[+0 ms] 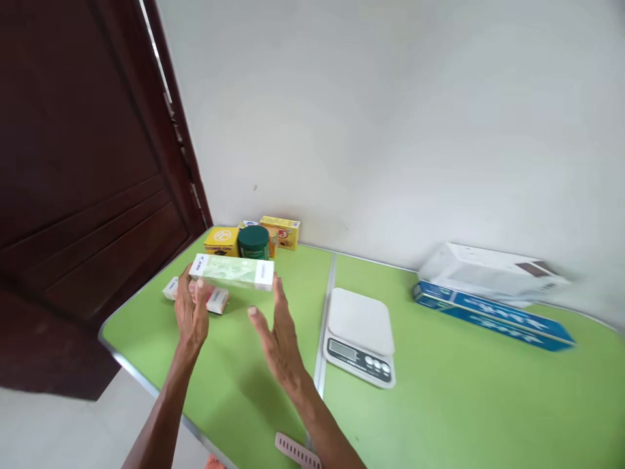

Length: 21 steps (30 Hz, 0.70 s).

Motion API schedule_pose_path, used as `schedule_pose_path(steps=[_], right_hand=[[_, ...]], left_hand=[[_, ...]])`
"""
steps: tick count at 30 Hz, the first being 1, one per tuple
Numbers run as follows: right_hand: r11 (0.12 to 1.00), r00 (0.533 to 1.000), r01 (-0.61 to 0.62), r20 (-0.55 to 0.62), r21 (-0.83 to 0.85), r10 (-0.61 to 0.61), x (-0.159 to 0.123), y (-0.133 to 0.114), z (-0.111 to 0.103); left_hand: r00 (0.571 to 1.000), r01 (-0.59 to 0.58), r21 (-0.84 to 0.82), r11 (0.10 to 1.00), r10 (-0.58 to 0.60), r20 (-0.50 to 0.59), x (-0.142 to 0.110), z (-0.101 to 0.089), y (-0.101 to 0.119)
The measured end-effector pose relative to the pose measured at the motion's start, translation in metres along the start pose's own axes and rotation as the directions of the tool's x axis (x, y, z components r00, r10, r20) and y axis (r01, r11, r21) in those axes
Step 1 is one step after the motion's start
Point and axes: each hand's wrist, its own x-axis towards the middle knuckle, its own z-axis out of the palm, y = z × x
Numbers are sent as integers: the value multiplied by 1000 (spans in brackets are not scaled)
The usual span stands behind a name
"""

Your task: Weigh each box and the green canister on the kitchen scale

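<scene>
A long, slim light-green and white box (232, 270) is raised above the left part of the green table. My left hand (192, 309) is closed on its left end, with the thumb in front and the fingers behind. My right hand (279, 339) is open, thumb spread away from the fingers. Its fingertips are at the box's right end; whether they press on it I cannot tell. Below and behind the raised box lies a pink and white box (217, 300), partly covered by my left hand.
At the back left stand a yellow box (221, 240), a green lidded jar (254, 241) and a yellow carton (288, 233). A white kitchen scale (361, 332) sits mid-table. Right of it are a blue box (493, 316) and a white box (488, 270). A pink strap (297, 451) lies near the front.
</scene>
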Motion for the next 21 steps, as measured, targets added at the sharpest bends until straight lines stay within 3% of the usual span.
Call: schedule_pose_path(steps=[4, 7, 10, 14, 21], right_hand=[[996, 958, -45, -287, -76, 21, -12, 6, -76], [987, 896, -121, -439, -102, 65, -26, 22, -125], [972, 842, -212, -524, -101, 129, -40, 40, -159], [952, 808, -277, -569, -133, 156, -50, 63, -184], [949, 802, -289, -574, -131, 165, -57, 89, -198]], left_hand=[[967, -3, -186, 983, 51, 250, -43, 56, 30], [899, 57, -271, 961, 69, 433, -77, 99, 45], [828, 102, -285, 953, 78, 555, -102, 130, 54], [769, 116, -255, 960, 76, 634, -116, 153, 57], [751, 87, -228, 970, 87, 655, -117, 164, 43]])
